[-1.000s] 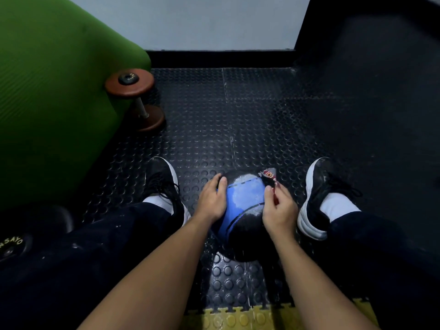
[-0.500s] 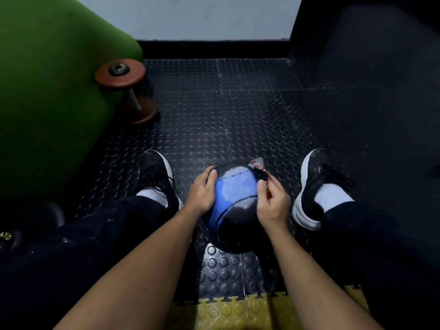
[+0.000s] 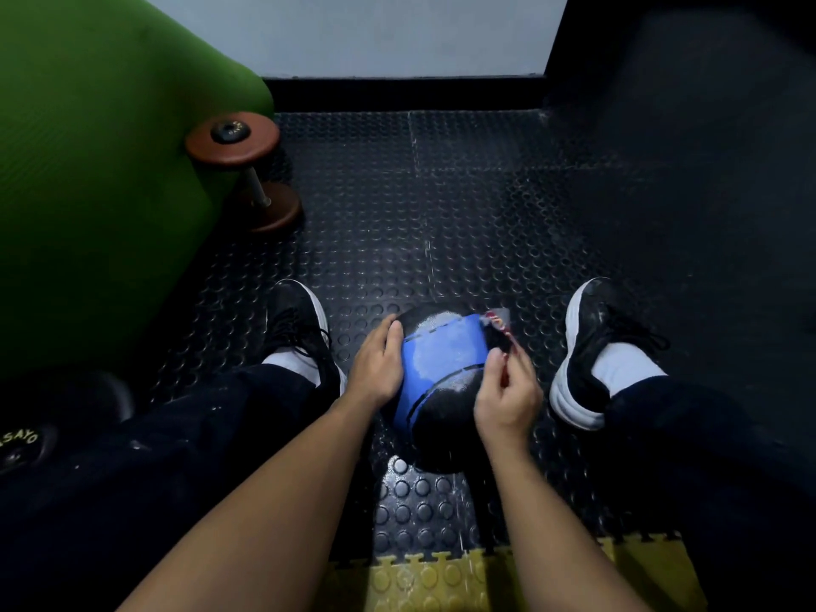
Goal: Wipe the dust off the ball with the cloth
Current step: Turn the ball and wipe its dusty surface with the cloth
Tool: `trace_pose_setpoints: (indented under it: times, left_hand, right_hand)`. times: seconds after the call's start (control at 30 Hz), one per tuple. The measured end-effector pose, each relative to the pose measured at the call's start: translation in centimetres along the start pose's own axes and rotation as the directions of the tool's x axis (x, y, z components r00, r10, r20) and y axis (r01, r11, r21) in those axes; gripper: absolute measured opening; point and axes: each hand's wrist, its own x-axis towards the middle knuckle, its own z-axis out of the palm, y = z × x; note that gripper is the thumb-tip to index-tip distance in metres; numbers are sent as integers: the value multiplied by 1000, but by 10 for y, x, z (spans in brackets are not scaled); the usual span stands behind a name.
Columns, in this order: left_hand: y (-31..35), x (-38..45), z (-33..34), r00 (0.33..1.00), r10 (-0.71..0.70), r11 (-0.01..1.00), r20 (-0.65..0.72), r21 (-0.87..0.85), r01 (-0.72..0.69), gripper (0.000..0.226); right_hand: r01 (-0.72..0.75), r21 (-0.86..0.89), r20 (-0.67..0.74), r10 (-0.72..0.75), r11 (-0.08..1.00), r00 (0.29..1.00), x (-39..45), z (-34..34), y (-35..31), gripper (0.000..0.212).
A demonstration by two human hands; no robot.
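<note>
Blue-black ball [image 3: 441,368] between left hand [image 3: 377,368] and right hand [image 3: 508,397]

One camera only, worn on the head of a seated person, looking forward and steeply down. It sits close above the ball [image 3: 441,377], which lies just below frame centre on the floor [image 3: 441,214]. Both forearms run in from the bottom edge toward the ball, a shoe on either side of it. Beyond the ball, the wall [image 3: 397,33] fills the top edge.
</note>
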Motion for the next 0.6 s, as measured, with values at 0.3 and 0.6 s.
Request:
trace_pose_setpoints:
  times: [0.3, 0.6]
  left_hand:
    - [4, 4, 9, 998, -54, 996, -45, 75, 58, 51]
    - [14, 0, 13, 999, -47, 995, -14, 86, 48, 50]
  right_hand:
    - [180, 1, 182, -178, 984, 967, 22, 4, -14, 36]
    - [-60, -40, 9, 60, 997, 998, 29, 6, -15, 53]
